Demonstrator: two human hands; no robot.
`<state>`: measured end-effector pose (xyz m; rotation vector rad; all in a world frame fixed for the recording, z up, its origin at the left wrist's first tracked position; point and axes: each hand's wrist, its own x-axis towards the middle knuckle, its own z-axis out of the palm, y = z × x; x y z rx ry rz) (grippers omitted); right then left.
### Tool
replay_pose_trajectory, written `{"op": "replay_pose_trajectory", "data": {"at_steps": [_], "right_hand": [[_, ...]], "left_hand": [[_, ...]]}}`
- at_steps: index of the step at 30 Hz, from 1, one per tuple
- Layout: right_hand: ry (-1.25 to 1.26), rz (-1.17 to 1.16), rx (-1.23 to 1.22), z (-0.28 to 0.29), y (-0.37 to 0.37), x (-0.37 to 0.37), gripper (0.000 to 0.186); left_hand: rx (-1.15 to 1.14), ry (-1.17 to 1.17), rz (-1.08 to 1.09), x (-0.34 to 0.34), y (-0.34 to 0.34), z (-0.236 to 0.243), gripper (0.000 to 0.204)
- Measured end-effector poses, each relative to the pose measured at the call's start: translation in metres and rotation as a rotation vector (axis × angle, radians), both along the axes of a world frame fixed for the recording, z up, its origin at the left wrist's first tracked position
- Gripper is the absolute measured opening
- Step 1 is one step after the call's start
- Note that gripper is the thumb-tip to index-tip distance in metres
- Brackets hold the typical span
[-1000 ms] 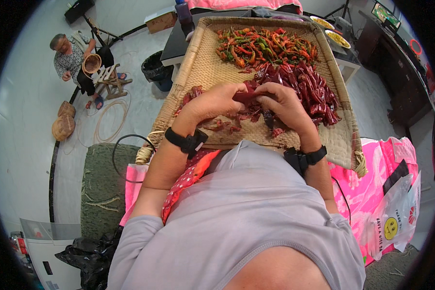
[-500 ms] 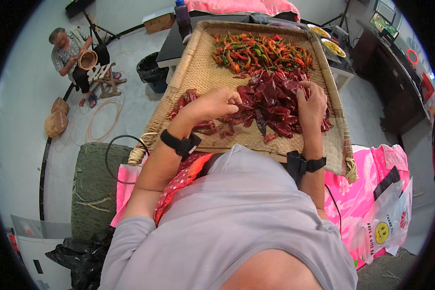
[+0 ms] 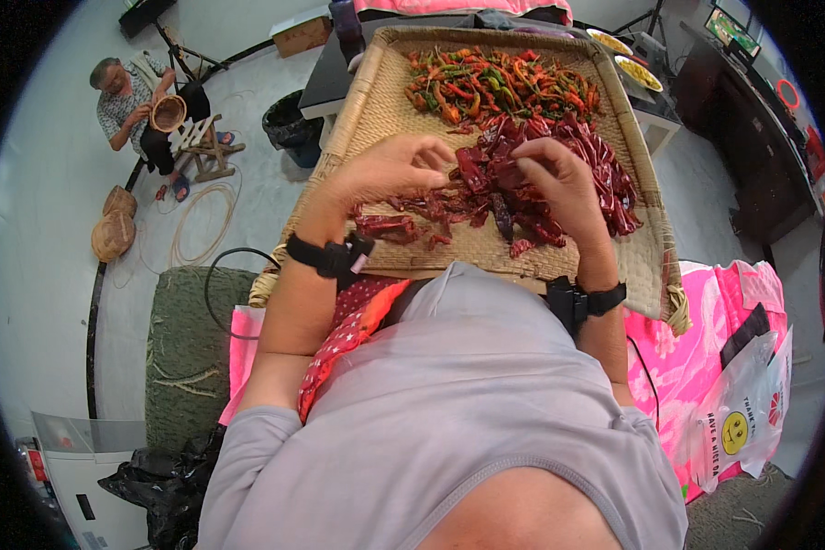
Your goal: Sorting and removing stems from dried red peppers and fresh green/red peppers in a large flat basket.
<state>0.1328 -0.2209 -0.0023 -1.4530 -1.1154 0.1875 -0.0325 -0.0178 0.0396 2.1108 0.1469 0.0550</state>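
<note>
Dark-red dried chilies are heaped on the woven tray. The left hand is held beside the heap, thumb and fingertips parted, nothing seen between; the right hand is bent over it, and whether a chili is gripped cannot be told.

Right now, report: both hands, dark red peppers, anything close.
Left hand over tray, half open, seemingly empty. Right hand at dark red peppers, grip unclear. Orange-green peppers piled just beyond.
</note>
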Motion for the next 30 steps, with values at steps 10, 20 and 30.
{"op": "replay_pose_trajectory", "data": {"at_steps": [10, 20, 30], "right_hand": [[-0.320, -0.562, -0.003, -0.006, -0.013, 0.022, 0.013], [-0.358, -0.559, 0.023, 0.001, -0.011, 0.012, 0.014], [-0.007, 0.175, -0.069, 0.009, 0.004, -0.021, 0.022]], "left_hand": [[0.686, 0.739, -0.031, -0.001, 0.049, -0.056, 0.053], [0.934, 0.593, 0.074, -0.007, 0.047, -0.042, 0.028], [0.063, 0.006, -0.094, 0.012, -0.034, -0.010, 0.027]]}}
